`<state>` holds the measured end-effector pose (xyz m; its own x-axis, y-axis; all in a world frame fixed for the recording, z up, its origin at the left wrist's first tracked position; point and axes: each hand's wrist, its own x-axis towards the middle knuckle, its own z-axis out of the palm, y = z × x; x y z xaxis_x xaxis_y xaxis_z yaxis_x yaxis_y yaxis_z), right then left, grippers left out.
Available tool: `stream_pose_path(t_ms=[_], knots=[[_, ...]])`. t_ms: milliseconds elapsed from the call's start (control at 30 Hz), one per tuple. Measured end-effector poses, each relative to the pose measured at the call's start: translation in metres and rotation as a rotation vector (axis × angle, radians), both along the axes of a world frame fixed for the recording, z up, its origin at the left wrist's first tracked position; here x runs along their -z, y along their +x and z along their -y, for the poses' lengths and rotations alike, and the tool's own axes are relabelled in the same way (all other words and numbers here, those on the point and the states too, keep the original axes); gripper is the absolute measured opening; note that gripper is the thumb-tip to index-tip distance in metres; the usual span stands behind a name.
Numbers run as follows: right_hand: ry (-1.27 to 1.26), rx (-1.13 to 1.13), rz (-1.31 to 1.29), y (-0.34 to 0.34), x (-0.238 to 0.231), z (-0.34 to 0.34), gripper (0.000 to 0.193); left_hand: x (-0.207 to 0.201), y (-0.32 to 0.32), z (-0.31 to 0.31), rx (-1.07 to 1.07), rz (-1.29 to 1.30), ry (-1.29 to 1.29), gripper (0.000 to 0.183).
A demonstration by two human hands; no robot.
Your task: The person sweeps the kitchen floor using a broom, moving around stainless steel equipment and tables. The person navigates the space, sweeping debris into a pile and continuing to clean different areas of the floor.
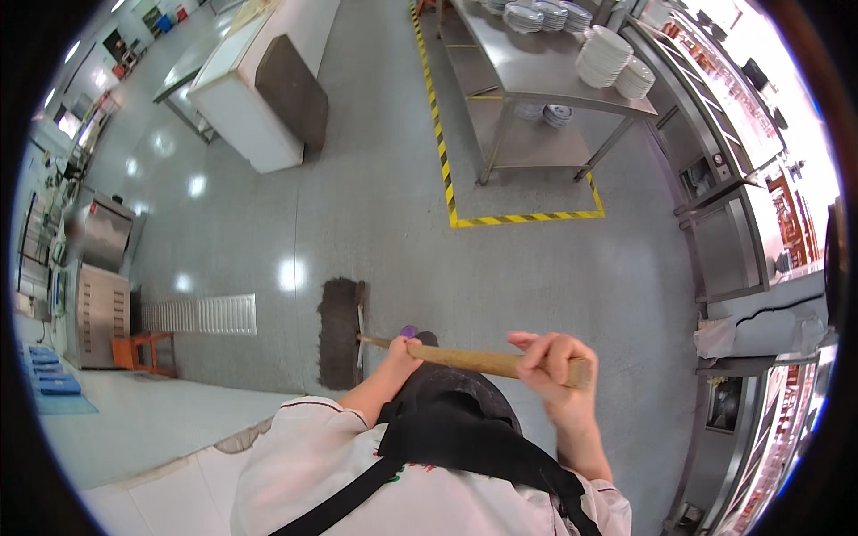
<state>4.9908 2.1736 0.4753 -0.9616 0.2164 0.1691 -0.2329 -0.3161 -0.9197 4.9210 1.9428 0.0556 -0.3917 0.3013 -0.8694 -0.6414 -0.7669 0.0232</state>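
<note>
A mop with a long wooden handle (474, 359) lies across in front of my body. Its wide, dark fringed head (340, 335) rests on the grey floor to my left, fixed along a thin bar. My left hand (404, 355) is wrapped round the handle on the side nearer the mop head. Toward the thick end, at my right, my right hand (559, 364) grips the handle with its fingers curled over it. A dark shoe tip and a small purple thing (408, 331) show just past my left hand; what the purple thing is I cannot make out.
Ahead on the right stands a steel table (554, 67) with stacked plates (605, 58), bordered by yellow-black floor tape (527, 218). A white counter (259, 98) with a leaning dark board (292, 94) is ahead left. A floor grate (201, 314) and orange stool (143, 351) lie left; steel cabinets (724, 241) line the right.
</note>
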Motion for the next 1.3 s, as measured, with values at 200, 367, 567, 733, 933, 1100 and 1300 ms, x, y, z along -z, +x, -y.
stream_pose_path(t_ms=[200, 367, 567, 733, 933, 1100, 1300], knots=[[-0.085, 0.069, 0.019, -0.044, 0.004, -0.020, 0.033, -0.020, -0.047, -0.014, 0.121, 0.024, -0.087, 0.019], [-0.046, -0.038, 0.061, -0.111, -0.003, -0.048, 0.035, -0.042, -0.111, -0.041, 0.046, 0.020, -0.173, 0.021], [-0.009, -0.014, 0.074, -0.208, -0.028, -0.084, 0.038, -0.052, -0.222, -0.085, -0.076, 0.117, -0.067, 0.020], [0.056, 0.144, 0.063, -0.238, -0.037, -0.123, 0.038, -0.071, -0.295, -0.158, 0.022, 0.096, -0.005, 0.021], [0.175, 0.607, 0.242, -0.196, -0.029, -0.146, 0.041, -0.055, -0.299, -0.257, 0.513, 0.146, -0.107, 0.017], [0.248, 0.863, 0.213, -0.136, -0.023, -0.169, 0.032, -0.034, -0.244, -0.329, 0.853, 0.177, -0.460, 0.015], [0.113, 0.929, 0.093, -0.042, -0.041, -0.226, 0.033, -0.038, -0.140, -0.407, 0.857, 0.229, -0.330, 0.006]])
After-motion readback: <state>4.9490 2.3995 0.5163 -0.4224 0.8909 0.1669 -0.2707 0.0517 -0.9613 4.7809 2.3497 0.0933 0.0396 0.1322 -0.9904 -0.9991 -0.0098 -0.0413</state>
